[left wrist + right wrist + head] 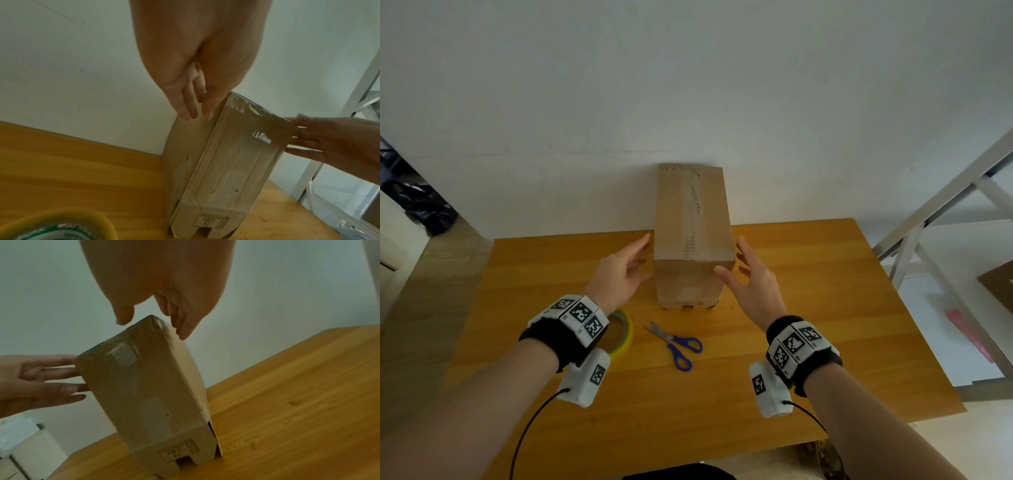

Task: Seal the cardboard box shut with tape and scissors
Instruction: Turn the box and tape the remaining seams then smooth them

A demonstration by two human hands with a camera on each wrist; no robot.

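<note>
A tall brown cardboard box (pixel 693 236) (pixel 230 162) (pixel 152 394) stands upright at the middle of the wooden table (pixel 808 308), with clear tape across its top face. My left hand (pixel 625 270) (pixel 195 100) hovers open beside the box's left side, fingers straight. My right hand (pixel 748 274) (pixel 164 321) is open next to the right side, thumb near the front top edge. Neither hand grips the box. A yellow-edged tape roll (pixel 625 329) (pixel 61 225) lies under my left wrist. Blue-handled scissors (pixel 674 342) lie shut in front of the box.
A white wall rises right behind the table. A white metal frame (pixel 935 219) stands to the right, with a pink item (pixel 969 339) on the floor. Dark bags (pixel 421 205) sit at the far left.
</note>
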